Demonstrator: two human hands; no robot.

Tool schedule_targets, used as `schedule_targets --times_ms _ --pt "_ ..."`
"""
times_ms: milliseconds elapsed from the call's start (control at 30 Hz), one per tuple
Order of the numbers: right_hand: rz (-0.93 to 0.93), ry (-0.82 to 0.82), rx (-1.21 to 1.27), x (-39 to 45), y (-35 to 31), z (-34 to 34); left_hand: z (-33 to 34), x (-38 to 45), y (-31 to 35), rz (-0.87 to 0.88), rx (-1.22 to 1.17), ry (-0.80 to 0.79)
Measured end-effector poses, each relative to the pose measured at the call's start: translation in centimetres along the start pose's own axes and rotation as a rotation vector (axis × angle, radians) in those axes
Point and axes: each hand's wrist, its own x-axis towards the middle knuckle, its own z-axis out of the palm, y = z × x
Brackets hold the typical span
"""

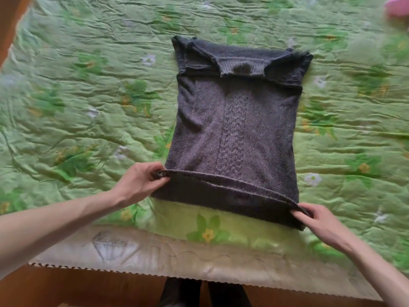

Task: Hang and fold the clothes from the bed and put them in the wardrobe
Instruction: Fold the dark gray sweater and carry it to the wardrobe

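Sweater (234, 129) lies flat mid-bed (88, 96), sleeves tucked, so with my left hand (139, 182) and right hand (318, 220) each pinching a hem corner, I'd lift evenly and fold toward twelve o'clock, edges aligned with the collar.

1. The bed (88, 107) was covered by a wrinkled green floral bedspread (332, 134) with a pale scalloped border at its near edge.
2. A dark grey knitted sweater (234, 129) lay flat on it, stretching away from the two gripped hem corners.
3. A pink object (398, 6), blurred, lay far beyond the right-hand grip.
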Motion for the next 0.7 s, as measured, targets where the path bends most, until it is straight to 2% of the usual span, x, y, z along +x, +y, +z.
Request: schedule_targets --times_ms 167,300,500,700 --pt "0.106 0.124 0.184 3.7 -1.6 -3.7 -1.7 4.2 0.1 -0.043 -0.074 0.166" --pt "0.112 0.367 0.276 7.4 -3.9 -5.9 -2.1 7.5 -0.1 -0.09 -0.229 0.231" --pt "0.063 0.69 0.244 13.4 -7.3 -8.2 -3.6 13.8 -0.3 -0.144 -0.387 0.379" --pt "-0.01 0.846 0.152 18.9 -11.1 -11.1 -4.1 20.0 0.9 -0.199 -0.411 0.509"
